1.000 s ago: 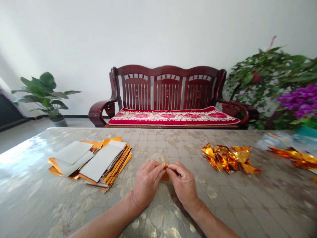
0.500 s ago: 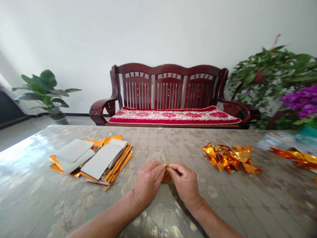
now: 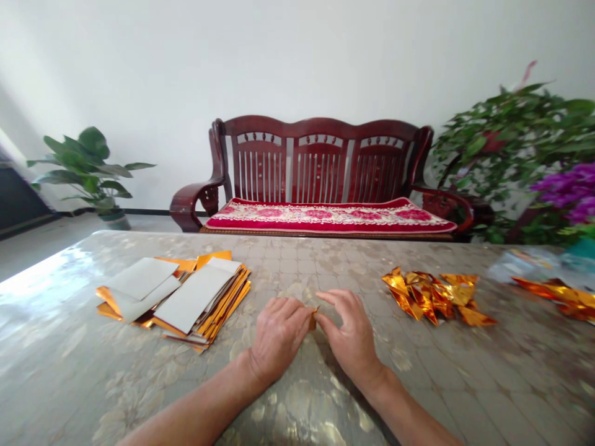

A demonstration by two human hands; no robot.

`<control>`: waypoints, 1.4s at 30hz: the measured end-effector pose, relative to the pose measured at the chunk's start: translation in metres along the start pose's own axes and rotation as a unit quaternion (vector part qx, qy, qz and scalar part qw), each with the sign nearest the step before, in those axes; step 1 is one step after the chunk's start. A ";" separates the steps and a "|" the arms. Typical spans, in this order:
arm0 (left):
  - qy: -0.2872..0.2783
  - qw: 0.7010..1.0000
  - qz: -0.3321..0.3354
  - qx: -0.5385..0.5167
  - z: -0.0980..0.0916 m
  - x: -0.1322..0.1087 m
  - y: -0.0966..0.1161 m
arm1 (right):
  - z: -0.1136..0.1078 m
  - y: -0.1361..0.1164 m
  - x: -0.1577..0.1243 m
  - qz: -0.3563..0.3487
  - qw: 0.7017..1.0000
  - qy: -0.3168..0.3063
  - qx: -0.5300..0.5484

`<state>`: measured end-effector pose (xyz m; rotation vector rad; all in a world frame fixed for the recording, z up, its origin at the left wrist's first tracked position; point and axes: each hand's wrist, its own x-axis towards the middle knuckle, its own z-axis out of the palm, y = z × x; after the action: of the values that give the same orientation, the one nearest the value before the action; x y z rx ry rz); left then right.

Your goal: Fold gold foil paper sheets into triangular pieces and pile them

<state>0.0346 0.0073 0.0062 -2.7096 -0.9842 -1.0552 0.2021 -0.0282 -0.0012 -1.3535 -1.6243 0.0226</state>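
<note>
My left hand (image 3: 277, 334) and my right hand (image 3: 349, 331) meet at the middle of the table (image 3: 297, 396), low over its top. Between them is a small folded piece of gold foil paper (image 3: 314, 318), mostly hidden by the fingers. The left hand's fingers are curled and pinch the piece. The right hand's fingers are partly stretched over it, thumb and fingertips touching it. A stack of flat gold and white sheets (image 3: 186, 300) lies to the left of my hands. A pile of folded gold pieces (image 3: 434, 297) lies to the right.
More gold foil (image 3: 558, 296) and a clear plastic bag (image 3: 520, 263) lie at the table's far right. Behind the table stands a dark red wooden bench (image 3: 320, 179) with a red cushion. Potted plants stand at left (image 3: 88, 170) and right (image 3: 515, 148).
The right hand's fingers have loosened and stretched out over the gold piece. Both hands sit slightly lower on the table. The view has shifted a little.
</note>
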 end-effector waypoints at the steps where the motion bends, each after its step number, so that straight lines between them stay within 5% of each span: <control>1: 0.003 1.000 0.008 0.009 -0.001 0.001 0.000 | -0.002 0.000 0.002 -0.017 1.000 -0.015 -0.009; 11: -0.018 1.000 0.004 0.006 0.000 0.000 -0.001 | -0.003 0.002 0.003 -0.026 0.999 -0.043 -0.006; 18: -0.019 0.999 -0.021 -0.028 0.005 -0.003 -0.006 | -0.004 0.004 0.004 0.021 0.999 0.004 0.040; 30: -0.066 0.998 -0.004 -0.009 0.003 0.001 -0.014 | -0.005 0.004 0.006 0.097 0.991 -0.021 0.088; 37: -0.064 0.989 -0.084 -0.099 0.009 0.003 -0.004 | 0.004 0.001 0.002 0.174 0.971 -0.046 0.155; 42: -0.089 0.941 -0.220 -0.242 0.014 0.004 -0.005 | 0.006 0.005 0.004 0.277 0.909 -0.041 0.309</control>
<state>0.0425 0.0175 -0.0028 -3.0961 -1.6099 -1.2815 0.2021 -0.0204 -0.0042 -1.2563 -1.0971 0.8710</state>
